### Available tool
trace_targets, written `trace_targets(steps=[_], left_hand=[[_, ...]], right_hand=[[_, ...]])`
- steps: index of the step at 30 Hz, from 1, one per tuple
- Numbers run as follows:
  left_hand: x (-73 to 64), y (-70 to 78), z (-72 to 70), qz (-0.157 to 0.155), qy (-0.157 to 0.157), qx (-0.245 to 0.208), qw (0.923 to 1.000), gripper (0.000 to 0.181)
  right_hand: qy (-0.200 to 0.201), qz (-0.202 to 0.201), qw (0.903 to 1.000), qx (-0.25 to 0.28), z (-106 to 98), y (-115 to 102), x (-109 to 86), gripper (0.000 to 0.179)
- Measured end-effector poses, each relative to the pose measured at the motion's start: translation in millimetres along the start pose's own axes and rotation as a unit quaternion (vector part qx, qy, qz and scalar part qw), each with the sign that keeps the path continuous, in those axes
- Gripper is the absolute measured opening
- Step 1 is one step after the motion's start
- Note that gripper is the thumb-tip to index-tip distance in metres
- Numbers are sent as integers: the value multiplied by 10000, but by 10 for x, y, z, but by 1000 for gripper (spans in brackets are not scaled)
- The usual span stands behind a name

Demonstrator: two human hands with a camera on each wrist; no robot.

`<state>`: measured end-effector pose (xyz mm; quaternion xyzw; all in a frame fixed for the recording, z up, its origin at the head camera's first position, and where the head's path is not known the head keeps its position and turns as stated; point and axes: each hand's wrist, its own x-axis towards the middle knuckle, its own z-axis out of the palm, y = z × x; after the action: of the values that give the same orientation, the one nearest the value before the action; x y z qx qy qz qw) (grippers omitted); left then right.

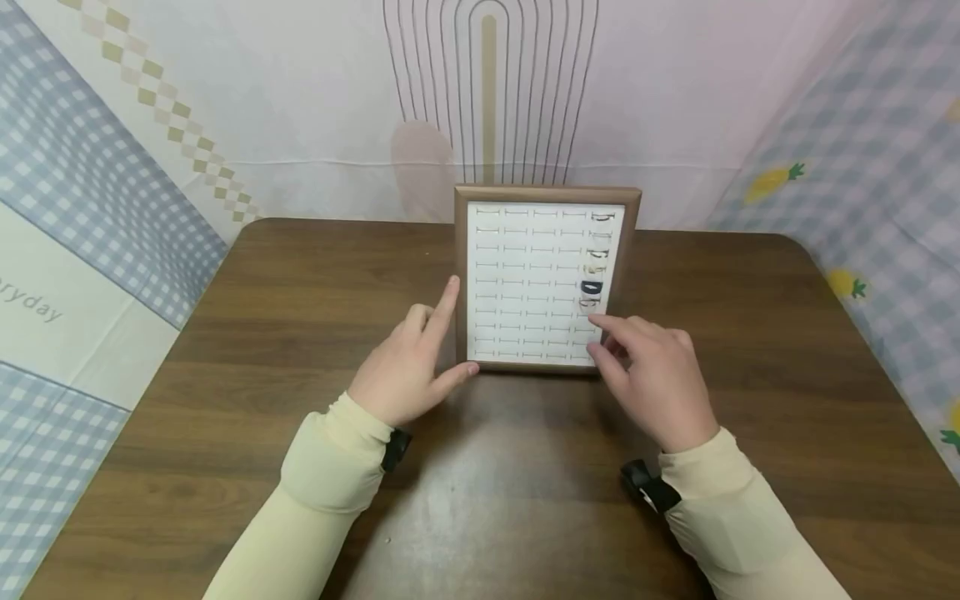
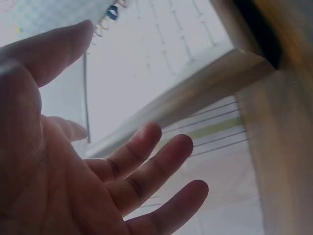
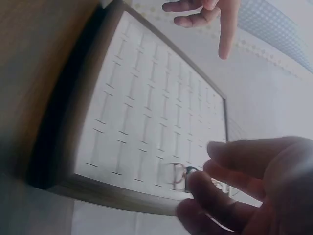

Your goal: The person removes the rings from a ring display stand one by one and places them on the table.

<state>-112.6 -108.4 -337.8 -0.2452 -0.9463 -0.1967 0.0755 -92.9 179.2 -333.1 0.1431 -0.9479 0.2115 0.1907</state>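
Two hands flank a tray [image 1: 547, 195] standing on the table [image 1: 300, 333]: the left hand [image 1: 408, 367], fingers straight and relaxed, touches the frame's near left corner, while the right hand [image 1: 652, 375] pinches a ring [image 3: 178, 175] at a slot just beyond its fingertips, below other rings [image 1: 594, 271].

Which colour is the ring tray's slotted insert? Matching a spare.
White, inside the brown wooden frame; head view shows it best.
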Motion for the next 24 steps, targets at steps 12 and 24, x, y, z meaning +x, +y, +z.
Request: trace_targets(steps=[12, 24], left_hand=[[232, -248, 220, -581, -449, -1213, 9899, 101], [411, -363, 268, -410, -280, -1913, 9803, 105]], right_hand=[[207, 405, 9988, 153, 87, 61, 77, 27], [381, 623, 9966, 390, 168, 115, 165, 25]])
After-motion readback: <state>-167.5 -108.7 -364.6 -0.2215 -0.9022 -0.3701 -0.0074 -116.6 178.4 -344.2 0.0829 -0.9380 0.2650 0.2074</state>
